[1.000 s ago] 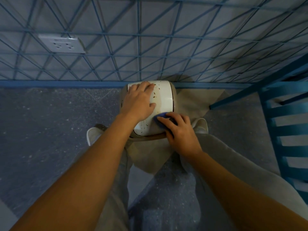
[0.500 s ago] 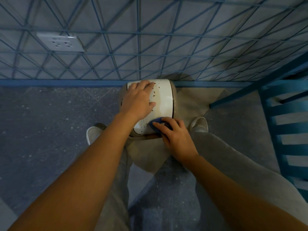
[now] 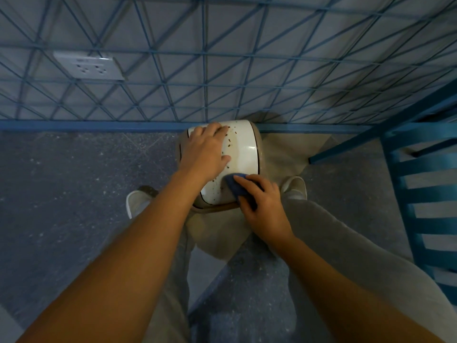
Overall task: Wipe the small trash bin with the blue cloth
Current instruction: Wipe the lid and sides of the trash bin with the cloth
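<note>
The small trash bin [image 3: 243, 154] is seen at the centre of the view, on a beige sheet [image 3: 284, 154] laid on the floor, close against the blue-gridded wall [image 3: 247, 58] at 12 o'clock. Its white top is dotted with small brown specks. The left hand [image 3: 202, 152] is laid flat over the top, fingers spread and pressed down, so that the bin is steadied rather than gripped. The blue cloth [image 3: 236, 185] is bunched under the fingers of the right hand [image 3: 262, 204], which are curled and pressed onto it; the cloth is held against the near right edge of the top, at about 5 o'clock of the bin.

The wiping itself is judged to be in hand, and at an early stage, since specks are left across most of the white surface. For the next move, the cloth should be swept toward 11 o'clock across the specks with steady downward pressure, and the left hand would need to be shifted aside so that the part it covers can be reached. A blue chair [image 3: 420, 194] stands at 3 o'clock, well apart.
</note>
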